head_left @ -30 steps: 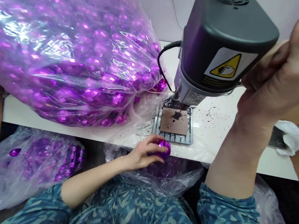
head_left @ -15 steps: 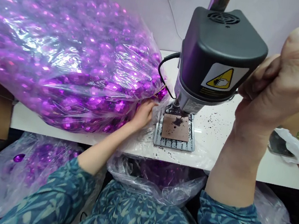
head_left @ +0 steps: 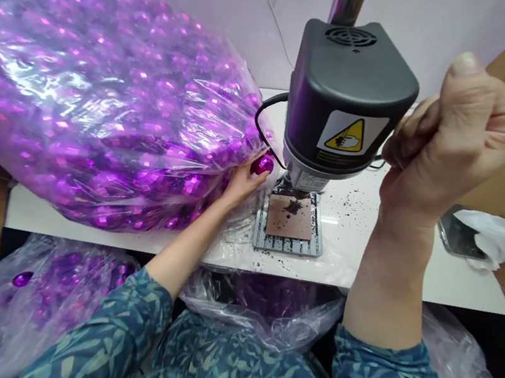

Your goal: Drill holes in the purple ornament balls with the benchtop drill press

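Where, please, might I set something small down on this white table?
Bare white table shows between the right forearm, dark slab and front edge. Between that forearm and the machine base it is open but speckled. Left is crowded: bulging bag, left hand, purple ball.

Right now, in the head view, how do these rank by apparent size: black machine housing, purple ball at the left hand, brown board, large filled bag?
1. large filled bag
2. black machine housing
3. brown board
4. purple ball
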A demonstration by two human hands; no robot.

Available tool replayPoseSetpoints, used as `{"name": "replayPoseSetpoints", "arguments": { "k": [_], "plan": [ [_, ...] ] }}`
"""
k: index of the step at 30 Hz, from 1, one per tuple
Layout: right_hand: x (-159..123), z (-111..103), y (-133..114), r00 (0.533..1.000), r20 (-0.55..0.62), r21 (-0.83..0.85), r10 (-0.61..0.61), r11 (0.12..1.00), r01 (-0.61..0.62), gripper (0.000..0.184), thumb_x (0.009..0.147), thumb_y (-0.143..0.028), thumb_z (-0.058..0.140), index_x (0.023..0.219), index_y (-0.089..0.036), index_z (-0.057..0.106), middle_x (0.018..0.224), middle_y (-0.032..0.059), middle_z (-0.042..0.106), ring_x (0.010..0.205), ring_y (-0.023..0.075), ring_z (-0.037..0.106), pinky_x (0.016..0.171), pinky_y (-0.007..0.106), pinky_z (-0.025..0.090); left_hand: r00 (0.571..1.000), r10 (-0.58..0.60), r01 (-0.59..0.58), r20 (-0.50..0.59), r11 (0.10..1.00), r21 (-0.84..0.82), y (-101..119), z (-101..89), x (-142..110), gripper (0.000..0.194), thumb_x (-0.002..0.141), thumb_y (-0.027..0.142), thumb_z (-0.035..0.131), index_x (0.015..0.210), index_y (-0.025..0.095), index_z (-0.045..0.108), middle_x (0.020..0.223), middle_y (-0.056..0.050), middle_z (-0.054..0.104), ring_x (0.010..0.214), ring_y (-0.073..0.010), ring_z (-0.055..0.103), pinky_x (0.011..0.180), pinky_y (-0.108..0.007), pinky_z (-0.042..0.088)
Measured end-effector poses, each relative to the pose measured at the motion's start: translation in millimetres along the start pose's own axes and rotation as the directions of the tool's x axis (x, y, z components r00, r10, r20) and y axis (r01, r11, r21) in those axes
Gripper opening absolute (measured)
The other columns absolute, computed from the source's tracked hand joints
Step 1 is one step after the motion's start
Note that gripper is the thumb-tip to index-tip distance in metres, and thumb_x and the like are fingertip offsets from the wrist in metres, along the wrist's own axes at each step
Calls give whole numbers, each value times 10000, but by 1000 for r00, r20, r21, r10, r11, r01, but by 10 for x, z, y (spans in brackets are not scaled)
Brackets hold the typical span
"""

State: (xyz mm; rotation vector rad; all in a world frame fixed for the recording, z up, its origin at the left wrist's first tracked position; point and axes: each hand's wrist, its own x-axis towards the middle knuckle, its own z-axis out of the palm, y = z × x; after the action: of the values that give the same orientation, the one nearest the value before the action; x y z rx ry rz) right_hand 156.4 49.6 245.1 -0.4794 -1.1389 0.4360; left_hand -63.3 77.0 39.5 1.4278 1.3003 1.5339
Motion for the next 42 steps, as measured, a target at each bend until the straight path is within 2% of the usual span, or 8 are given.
{"name": "replayPoseSetpoints", "arguments": {
  "k": [4,11,15,19,28,33,39,42],
  "plan": [
    [-11,8,-3,1000,9,-24,-23,999,23,576,818,-522,762,474,-218,414,402,-55,263,348,70,292,399,316,141,986,-165,150,-29,947,-285,319,-119,-454,501,806,386,867,1246,239,679,1246,-89,747,1119,-246,731,984,-406,615],
    [-21,1,-17,1000,13,-17,0,1000,0,512,897,-306,685,495,-224,380,415,-68,270,351,68,280,409,310,134,856,-387,517,344,623,-587,575,-13,-896,439,915,490,720,1217,177,662,1118,-108,802,982,-250,792,934,-424,652],
    [-19,13,-10,1000,8,26,-10,1000,10,572,822,-446,774,487,-225,366,393,-80,260,325,67,262,384,318,111,935,-276,346,224,852,-394,333,133,-945,576,834,465,861,1296,234,605,1237,-104,776,1100,-253,772,1004,-437,626],
    [-31,33,-30,999,-17,49,43,998,-42,493,901,-219,627,490,-215,355,386,-76,276,327,56,267,389,281,127,983,-118,135,140,984,-115,47,234,-950,620,807,477,887,1280,210,588,1259,-121,733,1182,-257,717,1097,-444,557],
    [-25,10,8,1000,12,24,10,1000,-10,673,620,-765,723,490,-233,331,390,-79,248,340,70,288,372,327,161,975,-19,-9,222,992,124,-215,324,-912,577,855,365,851,1352,238,588,1431,-128,625,1535,-335,445,1295,-555,329],
    [-46,27,-11,1000,-8,54,23,998,-23,664,639,-730,751,501,-237,329,392,-90,258,336,58,284,374,310,155,969,-31,-8,245,988,155,-201,374,-909,595,840,334,867,1357,230,591,1466,-148,605,1588,-369,367,1304,-592,295],
    [-50,35,-34,999,-14,76,34,997,-33,503,921,-173,591,502,-229,319,390,-83,252,344,53,274,401,275,162,964,65,-116,260,975,187,-55,397,-958,582,803,325,903,1316,234,642,1452,-144,619,1568,-369,411,1281,-557,371],
    [-47,28,-26,1000,-5,37,7,999,-7,585,885,-401,705,505,-232,294,400,-83,225,343,54,279,387,283,164,955,59,-103,290,985,139,-34,439,-966,601,820,308,888,1347,223,612,1375,-131,677,1375,-330,619,1189,-519,493]
  ]
}}
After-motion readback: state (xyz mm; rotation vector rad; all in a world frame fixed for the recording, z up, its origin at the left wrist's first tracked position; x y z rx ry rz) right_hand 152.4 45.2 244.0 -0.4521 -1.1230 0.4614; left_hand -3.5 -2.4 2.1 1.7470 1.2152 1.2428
